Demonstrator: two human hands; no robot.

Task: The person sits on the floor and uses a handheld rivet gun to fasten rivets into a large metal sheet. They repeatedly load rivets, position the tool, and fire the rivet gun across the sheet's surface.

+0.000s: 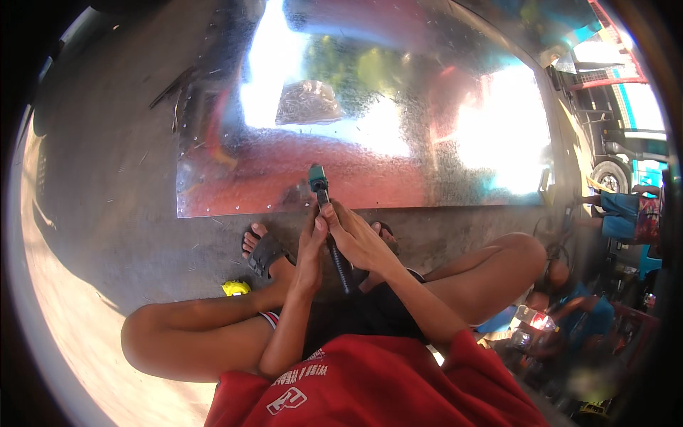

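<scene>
Tool (pixel 338 260), green-headed, gripped by fingers (pixel 342 218), metal sheet (pixel 384 181) beyond

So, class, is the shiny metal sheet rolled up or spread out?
Spread out: the metal sheet lies open across the floor, its broad face and straight near edge both showing.

Apparently a metalworking workshop, worked at floor level: a large shiny metal sheet (pixel 370 181), small fasteners or holes dotting its near edge, spreads over the bare floor (pixel 192 252); a yellow tape measure (pixel 236 287) lies near its near-left corner, a vehicle wheel (pixel 610 176) beyond its right edge.
</scene>
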